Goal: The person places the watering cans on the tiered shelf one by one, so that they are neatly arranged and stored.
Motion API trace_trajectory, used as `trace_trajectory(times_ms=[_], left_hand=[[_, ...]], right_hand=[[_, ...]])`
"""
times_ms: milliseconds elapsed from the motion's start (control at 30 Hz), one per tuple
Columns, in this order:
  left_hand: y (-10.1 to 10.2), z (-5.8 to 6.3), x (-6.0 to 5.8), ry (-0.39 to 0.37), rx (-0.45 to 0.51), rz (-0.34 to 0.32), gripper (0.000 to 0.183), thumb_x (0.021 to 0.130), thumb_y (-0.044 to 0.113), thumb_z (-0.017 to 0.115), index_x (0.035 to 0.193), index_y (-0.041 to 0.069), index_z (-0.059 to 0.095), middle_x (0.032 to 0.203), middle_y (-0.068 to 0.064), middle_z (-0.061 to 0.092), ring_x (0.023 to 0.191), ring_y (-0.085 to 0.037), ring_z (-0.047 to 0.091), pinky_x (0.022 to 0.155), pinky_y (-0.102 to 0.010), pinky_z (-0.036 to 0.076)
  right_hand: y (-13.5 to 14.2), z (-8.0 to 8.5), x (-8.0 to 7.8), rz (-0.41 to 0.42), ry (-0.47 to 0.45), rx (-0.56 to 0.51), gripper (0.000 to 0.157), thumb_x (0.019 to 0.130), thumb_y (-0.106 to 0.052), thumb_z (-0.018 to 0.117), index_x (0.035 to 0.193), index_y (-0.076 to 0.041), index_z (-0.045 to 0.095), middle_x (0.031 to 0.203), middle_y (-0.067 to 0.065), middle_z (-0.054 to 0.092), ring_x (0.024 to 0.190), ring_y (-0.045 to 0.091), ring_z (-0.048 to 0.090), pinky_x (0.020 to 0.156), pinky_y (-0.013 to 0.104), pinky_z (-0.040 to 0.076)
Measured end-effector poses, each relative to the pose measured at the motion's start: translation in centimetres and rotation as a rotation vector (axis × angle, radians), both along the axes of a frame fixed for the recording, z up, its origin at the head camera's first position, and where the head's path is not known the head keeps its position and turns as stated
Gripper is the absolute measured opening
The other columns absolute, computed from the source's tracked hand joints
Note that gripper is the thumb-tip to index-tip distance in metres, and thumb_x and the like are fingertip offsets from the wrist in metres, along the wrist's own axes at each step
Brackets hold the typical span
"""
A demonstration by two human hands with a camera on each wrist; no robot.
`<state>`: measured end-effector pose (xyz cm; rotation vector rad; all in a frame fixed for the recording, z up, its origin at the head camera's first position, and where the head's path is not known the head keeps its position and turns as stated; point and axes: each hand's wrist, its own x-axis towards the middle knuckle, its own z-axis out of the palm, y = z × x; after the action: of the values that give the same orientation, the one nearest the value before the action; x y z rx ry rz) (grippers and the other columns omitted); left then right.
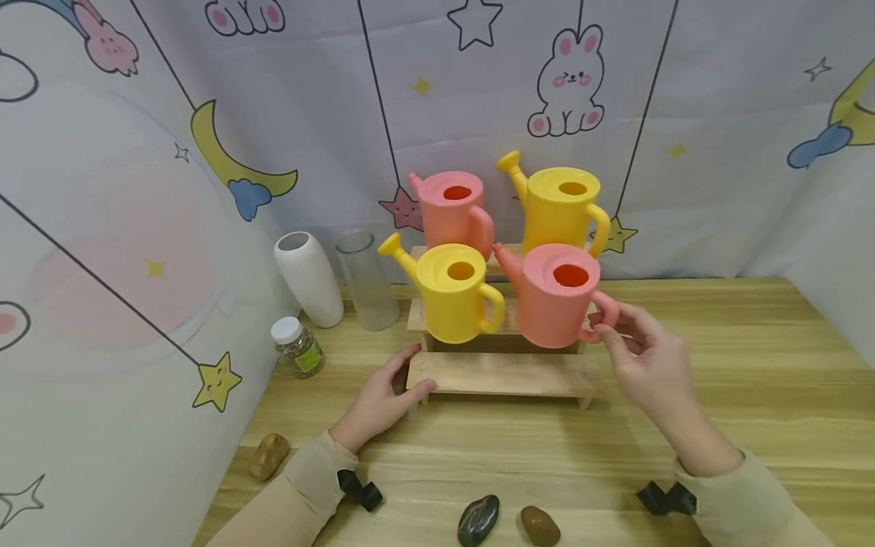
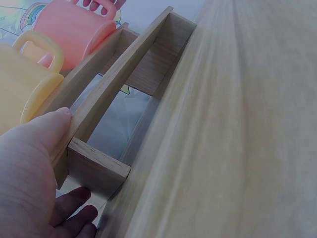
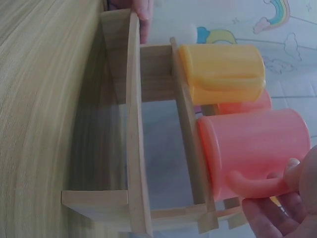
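Note:
A stepped wooden rack (image 1: pixel 506 374) stands on the table, with watering cans on its upper steps. My right hand (image 1: pixel 652 365) pinches the handle of the front pink watering can (image 1: pixel 552 304), which sits on the middle step in the right wrist view. Beside it on that step is the front yellow watering can (image 1: pixel 451 304). Behind them are a second pink watering can (image 1: pixel 444 213) and a second yellow watering can (image 1: pixel 555 209). My left hand (image 1: pixel 383 395) grips the left end of the bottom step, thumb on top and fingers beside its leg in the left wrist view.
Left of the rack stand a white vase (image 1: pixel 307 277), a clear glass vase (image 1: pixel 368 281) and a small white-lidded jar (image 1: pixel 298 347). A brown stone (image 1: pixel 269 456) lies at the left edge. A black stone (image 1: pixel 478 520) and another brown stone (image 1: pixel 540 526) lie in front.

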<state>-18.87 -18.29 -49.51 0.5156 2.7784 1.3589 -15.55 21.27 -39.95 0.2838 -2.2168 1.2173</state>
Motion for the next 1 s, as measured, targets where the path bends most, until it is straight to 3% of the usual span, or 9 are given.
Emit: trace_trajectory(times_ms=[700,900,1000], left_hand=[[-0.1,0.0,-0.2,-0.007,0.002,0.003,0.077,0.091,0.060,0.070,0.156,0.029,0.042,0.159,0.004,0.046,0.147,-0.021,0.047,0.120,-0.044,0.042],[0.0,-0.2,-0.2,-0.033,0.097,-0.003,0.085,0.091,0.055,0.072,0.161,0.027,0.032,0.159,0.001,0.046,0.147,-0.020,0.046,0.121,-0.042,0.041],[0.0,0.4,-0.1,0.025,0.179,0.018,0.088,0.094,0.046,0.073,0.163,0.022,0.025,0.160,-0.004,0.045,0.148,-0.026,0.046,0.120,-0.048,0.040]], right_hand=[[-0.2,0.1,-0.4,0.051,0.034,-0.027,0.059,0.088,0.002,0.077,0.143,-0.007,0.057,0.130,0.017,0.065,0.111,-0.013,0.057,0.095,0.001,0.046],[0.5,0.5,-0.3,0.030,0.103,-0.002,0.066,0.084,0.002,0.081,0.144,-0.009,0.055,0.135,0.015,0.064,0.123,-0.007,0.056,0.107,0.006,0.041],[1.4,1.0,0.4,0.021,0.187,0.041,0.063,0.083,-0.004,0.083,0.141,-0.005,0.059,0.133,0.017,0.065,0.127,0.000,0.056,0.111,0.009,0.040]])
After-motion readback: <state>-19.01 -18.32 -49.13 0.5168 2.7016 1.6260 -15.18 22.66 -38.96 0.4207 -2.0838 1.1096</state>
